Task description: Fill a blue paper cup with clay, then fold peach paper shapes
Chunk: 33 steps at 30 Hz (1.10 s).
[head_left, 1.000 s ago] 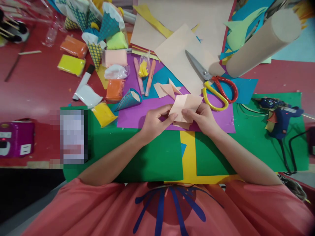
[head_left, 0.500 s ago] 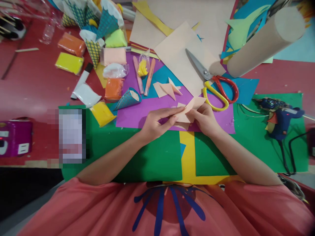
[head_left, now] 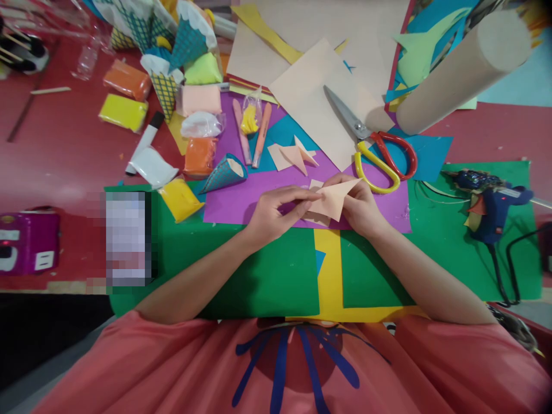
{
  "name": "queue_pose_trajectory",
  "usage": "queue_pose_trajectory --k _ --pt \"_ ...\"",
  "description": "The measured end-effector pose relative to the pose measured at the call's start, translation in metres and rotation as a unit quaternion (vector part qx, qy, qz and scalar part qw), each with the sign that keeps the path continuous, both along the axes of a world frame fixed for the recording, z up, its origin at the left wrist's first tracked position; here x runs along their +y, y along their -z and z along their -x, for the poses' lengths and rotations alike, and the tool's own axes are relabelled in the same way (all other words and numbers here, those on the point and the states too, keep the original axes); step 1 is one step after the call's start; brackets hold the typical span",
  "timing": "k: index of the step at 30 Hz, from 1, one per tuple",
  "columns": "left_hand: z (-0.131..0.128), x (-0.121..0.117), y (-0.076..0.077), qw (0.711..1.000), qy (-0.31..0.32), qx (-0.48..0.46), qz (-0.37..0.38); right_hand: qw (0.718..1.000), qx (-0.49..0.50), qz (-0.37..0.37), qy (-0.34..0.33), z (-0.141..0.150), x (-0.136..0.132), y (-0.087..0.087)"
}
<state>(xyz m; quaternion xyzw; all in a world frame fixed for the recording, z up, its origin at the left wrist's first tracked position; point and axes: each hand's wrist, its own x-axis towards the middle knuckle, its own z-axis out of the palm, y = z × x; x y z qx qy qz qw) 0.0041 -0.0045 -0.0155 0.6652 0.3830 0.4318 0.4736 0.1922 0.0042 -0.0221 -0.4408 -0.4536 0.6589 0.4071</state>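
Note:
Both hands pinch a small folded piece of peach paper (head_left: 334, 200) above the purple sheet (head_left: 241, 198). My left hand (head_left: 276, 213) grips its left edge between thumb and fingers. My right hand (head_left: 360, 207) holds its right side, fingers curled behind the fold. The paper now forms a triangle pointing up and right. Just beyond it lie peach paper offcuts (head_left: 291, 156). Scissors with red and yellow handles (head_left: 379, 155) rest to the right of the hands on a large peach sheet (head_left: 314, 98).
A blue glue gun (head_left: 491, 204) with its cord lies at the right on green paper (head_left: 452, 253). A cardboard tube (head_left: 457, 72) stands at the back right. Clay packets (head_left: 129, 112), paper cones (head_left: 224, 172), markers (head_left: 252, 135) and a phone (head_left: 127, 238) crowd the left.
The peach paper, an open square a second ago, has been folded over into a triangle. Both hands stayed in place, fingers shifting along the fold.

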Motion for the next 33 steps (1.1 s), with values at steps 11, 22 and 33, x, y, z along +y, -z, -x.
queue_pose_trajectory --k 11,22,33 --pt "-0.003 0.001 0.002 0.989 0.012 -0.038 0.145 0.996 -0.047 -0.074 -0.019 0.002 0.0 -0.006" --pt "-0.001 0.002 -0.002 0.995 0.036 0.02 0.096 0.985 -0.07 -0.119 -0.105 0.004 -0.004 -0.009" --pt "-0.001 -0.002 -0.001 0.982 0.034 0.042 0.18 0.99 -0.052 -0.082 -0.1 0.002 -0.003 -0.011"
